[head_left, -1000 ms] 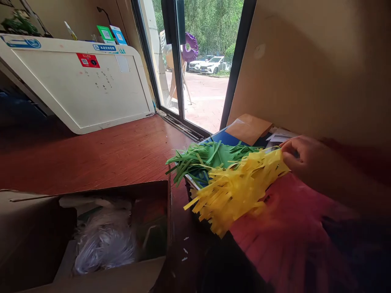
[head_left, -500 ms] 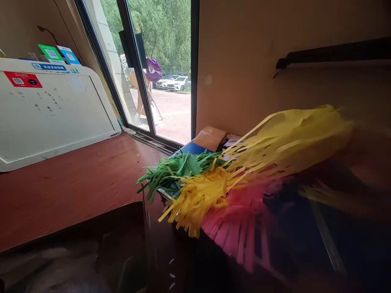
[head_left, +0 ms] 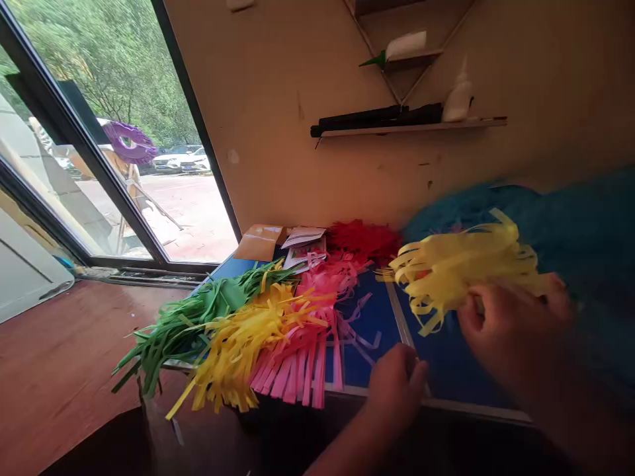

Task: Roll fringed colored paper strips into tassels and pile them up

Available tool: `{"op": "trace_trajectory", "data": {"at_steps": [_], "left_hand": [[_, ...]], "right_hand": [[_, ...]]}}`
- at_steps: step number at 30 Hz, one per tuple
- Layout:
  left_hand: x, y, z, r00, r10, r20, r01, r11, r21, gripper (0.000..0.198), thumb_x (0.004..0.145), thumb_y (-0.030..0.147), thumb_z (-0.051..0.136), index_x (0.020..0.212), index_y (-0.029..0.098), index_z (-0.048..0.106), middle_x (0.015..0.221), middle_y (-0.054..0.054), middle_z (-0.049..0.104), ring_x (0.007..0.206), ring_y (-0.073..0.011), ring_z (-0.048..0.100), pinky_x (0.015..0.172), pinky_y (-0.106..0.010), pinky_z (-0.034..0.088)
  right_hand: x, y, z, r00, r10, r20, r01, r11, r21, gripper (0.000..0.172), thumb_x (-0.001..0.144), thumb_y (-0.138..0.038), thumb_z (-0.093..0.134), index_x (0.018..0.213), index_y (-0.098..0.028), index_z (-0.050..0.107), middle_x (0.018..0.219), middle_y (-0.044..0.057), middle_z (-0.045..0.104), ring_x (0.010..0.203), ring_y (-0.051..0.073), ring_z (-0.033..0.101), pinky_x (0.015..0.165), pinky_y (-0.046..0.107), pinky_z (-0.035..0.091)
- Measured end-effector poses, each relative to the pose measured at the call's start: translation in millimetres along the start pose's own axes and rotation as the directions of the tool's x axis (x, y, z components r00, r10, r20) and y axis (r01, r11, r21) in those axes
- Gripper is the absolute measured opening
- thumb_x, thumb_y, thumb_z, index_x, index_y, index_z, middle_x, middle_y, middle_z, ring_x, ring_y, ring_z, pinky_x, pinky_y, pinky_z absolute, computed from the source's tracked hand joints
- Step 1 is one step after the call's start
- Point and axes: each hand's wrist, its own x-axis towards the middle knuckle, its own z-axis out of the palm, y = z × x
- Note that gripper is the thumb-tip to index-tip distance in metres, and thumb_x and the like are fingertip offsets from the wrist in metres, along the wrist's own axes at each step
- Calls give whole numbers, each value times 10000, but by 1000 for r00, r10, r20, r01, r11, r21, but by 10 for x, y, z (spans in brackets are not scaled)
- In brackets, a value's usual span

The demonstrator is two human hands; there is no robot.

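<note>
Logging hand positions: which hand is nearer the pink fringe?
Left. The left hand is beside the pink fringe; the right hand is farther off, holding pale yellow fringe.

Papers [head_left: 305,237] behind fringes [head_left: 248,324], perhaps touching.

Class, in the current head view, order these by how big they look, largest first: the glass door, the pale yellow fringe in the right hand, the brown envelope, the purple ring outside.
1. Glass door
2. Pale yellow fringe
3. Brown envelope and purple ring: too alike to rank.
</note>
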Motion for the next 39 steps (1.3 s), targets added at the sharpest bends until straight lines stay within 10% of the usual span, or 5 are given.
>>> {"op": "trace_trajectory", "data": {"at_steps": [19,28,30,33,39], "left_hand": [[59,-122,83,938,37,-344,-125,963,-240,384,816,309,512,1154,173,391,1229,-137,503,1140,-225,504,942,-374,423],[-18,-9,-691,243,231,-942,-63,973,223,461,886,366,423,1297,222,273,1400,-138,294,1318,-244,282,1035,-435,316],[-40,2,-543,323,634,-702,-121,764,634,396,862,315,468,1236,221,380,1270,-115,471,1237,-247,404,1021,-452,323],[-65,-66,-142,716,698,13,-432,429,793,241,848,260,469,1068,220,559,1015,-56,654,987,-195,589,957,-379,393],[-93,-117,74,813,578,64,-406,486,774,255,815,349,531,1015,206,600,1039,-37,665,967,-211,587,843,-353,458]], "right_hand": [[-1199,-205,773,930,-156,334,-7,898,440,296,864,-296,408,1045,-182,612,1079,91,654,1056,231,572,915,432,403],[-1211,-231,704,944,-135,300,-40,859,511,267,877,-195,385,929,-187,647,976,46,689,953,205,610,853,387,389],[-1193,-233,704,946,-123,299,-46,864,501,268,872,-196,386,898,-189,653,959,46,691,934,205,611,842,382,387],[-1189,-223,721,945,-69,319,-90,884,458,273,851,-174,391,845,-197,663,951,51,692,918,206,607,824,373,389],[-1241,-142,747,930,-34,366,-121,913,391,265,812,-158,415,876,-190,670,993,56,681,950,236,586,817,386,392]]}}
